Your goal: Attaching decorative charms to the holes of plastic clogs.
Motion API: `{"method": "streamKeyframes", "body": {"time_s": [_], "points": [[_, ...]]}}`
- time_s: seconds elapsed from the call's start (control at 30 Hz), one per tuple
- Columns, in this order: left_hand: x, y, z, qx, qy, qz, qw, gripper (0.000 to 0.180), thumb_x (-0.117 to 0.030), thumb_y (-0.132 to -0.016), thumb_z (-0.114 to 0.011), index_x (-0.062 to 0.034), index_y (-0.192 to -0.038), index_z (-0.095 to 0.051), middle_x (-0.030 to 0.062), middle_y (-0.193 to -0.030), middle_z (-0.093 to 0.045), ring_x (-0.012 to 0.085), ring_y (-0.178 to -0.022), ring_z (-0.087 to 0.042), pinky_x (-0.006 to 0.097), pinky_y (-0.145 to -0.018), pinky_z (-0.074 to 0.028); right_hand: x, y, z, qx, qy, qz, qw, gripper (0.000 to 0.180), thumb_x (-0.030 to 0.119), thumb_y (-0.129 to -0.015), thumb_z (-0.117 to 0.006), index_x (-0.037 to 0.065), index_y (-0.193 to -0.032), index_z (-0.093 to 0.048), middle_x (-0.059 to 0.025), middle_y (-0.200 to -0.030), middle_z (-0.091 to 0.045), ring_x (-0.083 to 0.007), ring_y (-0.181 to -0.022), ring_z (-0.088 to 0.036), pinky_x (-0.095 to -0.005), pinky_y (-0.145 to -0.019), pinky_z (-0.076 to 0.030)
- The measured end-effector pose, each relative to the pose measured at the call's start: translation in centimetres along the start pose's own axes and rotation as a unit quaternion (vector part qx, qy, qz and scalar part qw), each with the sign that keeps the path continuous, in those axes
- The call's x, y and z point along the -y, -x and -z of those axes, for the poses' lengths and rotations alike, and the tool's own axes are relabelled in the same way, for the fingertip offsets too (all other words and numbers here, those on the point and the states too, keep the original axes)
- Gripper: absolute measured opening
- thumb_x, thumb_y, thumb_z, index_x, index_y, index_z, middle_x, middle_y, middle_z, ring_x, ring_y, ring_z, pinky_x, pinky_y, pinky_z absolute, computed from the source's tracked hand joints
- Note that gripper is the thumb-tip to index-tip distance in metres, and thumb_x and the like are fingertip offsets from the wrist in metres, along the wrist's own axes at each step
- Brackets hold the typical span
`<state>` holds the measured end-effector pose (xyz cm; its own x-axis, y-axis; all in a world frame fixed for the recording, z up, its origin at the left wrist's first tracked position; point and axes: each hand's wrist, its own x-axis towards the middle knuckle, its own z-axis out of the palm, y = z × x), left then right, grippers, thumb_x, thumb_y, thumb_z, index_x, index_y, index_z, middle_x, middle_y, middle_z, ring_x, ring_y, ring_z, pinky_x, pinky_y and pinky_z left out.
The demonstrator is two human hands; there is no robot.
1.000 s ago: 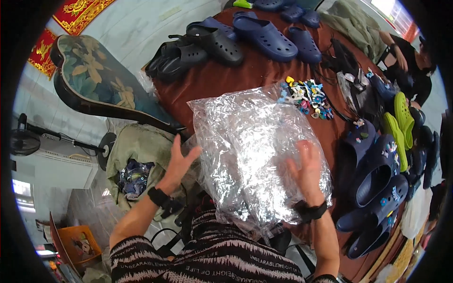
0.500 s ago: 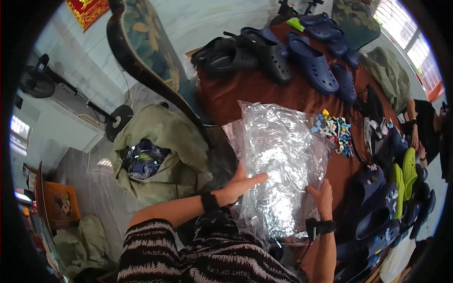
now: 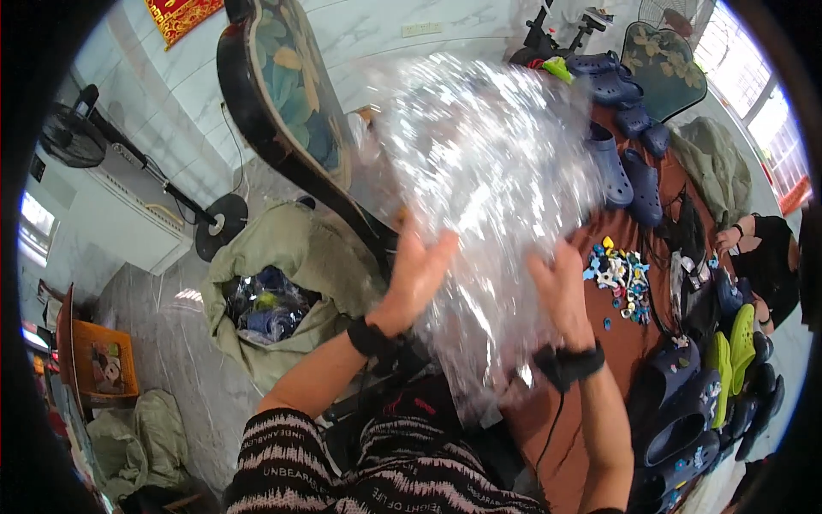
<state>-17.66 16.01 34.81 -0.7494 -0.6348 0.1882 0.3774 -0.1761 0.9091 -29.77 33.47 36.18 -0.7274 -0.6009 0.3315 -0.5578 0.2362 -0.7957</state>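
Observation:
A stack of clear plastic bags [image 3: 488, 180] is raised in front of me, shiny and smeared by motion. My left hand [image 3: 419, 270] grips its left edge, thumb on the near face. On the opposite edge, my right hand [image 3: 561, 287] is closed round the plastic. Beyond and to the right, a pile of small colourful shoe charms [image 3: 618, 278] lies on the brown cloth [image 3: 569, 420]. Navy clogs [image 3: 642, 187] stand at the far side, partly hidden by the bags.
An open green sack [image 3: 342, 248] with bagged items sits at my left, beside a floral-backed chair [image 3: 300, 94] and a standing fan [image 3: 221, 224]. Lime clogs [image 3: 741, 338] and dark clogs [image 3: 676, 411] line the right. Another person's arm [image 3: 738, 233] reaches in at far right.
Both hands have lifted the bags up and away from me, and the plastic now covers the black clogs at the back. My view has shifted slightly.

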Motion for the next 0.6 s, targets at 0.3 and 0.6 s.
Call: {"method": "streamKeyframes", "body": {"time_s": [0.3, 0.6], "points": [[4.9, -15.9, 8.9, -0.206, -0.132, -0.152, 0.958, 0.062, 0.0, -0.082, -0.052, 0.0057, -0.141, -0.031, 0.0204, -0.137, -0.045, 0.0274, -0.121, -0.047, 0.036, -0.105, -0.035, -0.4, -18.2, -13.5, 0.096, 0.152, 0.153, 0.972, 0.038, 0.023, -0.083, -0.063, 0.001, -0.112, -0.054, -0.0221, -0.11, -0.056, -0.0401, -0.103, -0.057, -0.0474, -0.087, -0.049], [5.4, -10.6, 7.3, -0.19, -0.239, -0.045, 0.951, 0.064, -0.008, -0.09, -0.053, 0.0057, -0.145, -0.025, 0.0238, -0.147, -0.036, 0.0339, -0.135, -0.036, 0.041, -0.112, -0.027, -2.7, -18.4, -19.0, 0.106, 0.178, 0.198, 0.958, 0.045, 0.005, -0.079, -0.06, 0.006, -0.123, -0.052, -0.0117, -0.119, -0.055, -0.0333, -0.103, -0.055, -0.0428, -0.084, -0.052]]}}
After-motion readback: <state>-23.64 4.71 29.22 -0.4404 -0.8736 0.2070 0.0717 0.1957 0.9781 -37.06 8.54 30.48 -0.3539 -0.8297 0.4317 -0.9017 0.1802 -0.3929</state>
